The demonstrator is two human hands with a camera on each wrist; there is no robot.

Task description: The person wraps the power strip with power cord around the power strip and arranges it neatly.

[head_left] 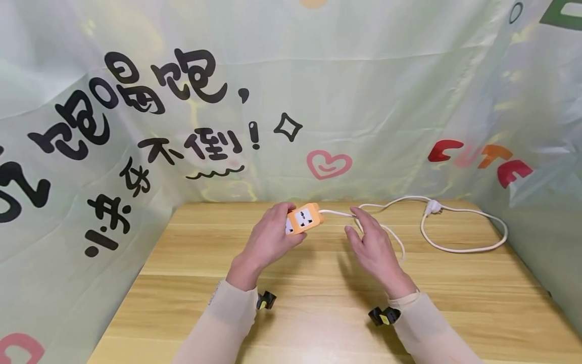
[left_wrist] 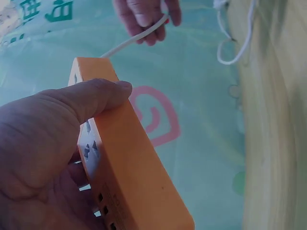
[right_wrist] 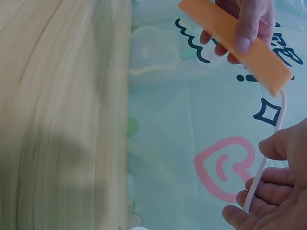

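My left hand (head_left: 269, 235) grips an orange power strip (head_left: 313, 213) with white socket faces, held up above the table. In the left wrist view its thumb lies across the strip's (left_wrist: 139, 167) plain orange side, with the fingers round the other side. A white cord (head_left: 336, 213) leaves the strip's right end and runs to my right hand (head_left: 375, 250). As the right wrist view shows, the cord (right_wrist: 261, 175) passes across the fingers of the right hand (right_wrist: 283, 187). The thumb stands apart from those fingers, not closed over the cord.
The rest of the cord (head_left: 468, 251) loops over the right back of the wooden table (head_left: 191, 313), where a white plug (head_left: 433, 207) lies. A printed cloth (head_left: 382, 116) with lettering and a pink heart hangs behind the table and along its sides.
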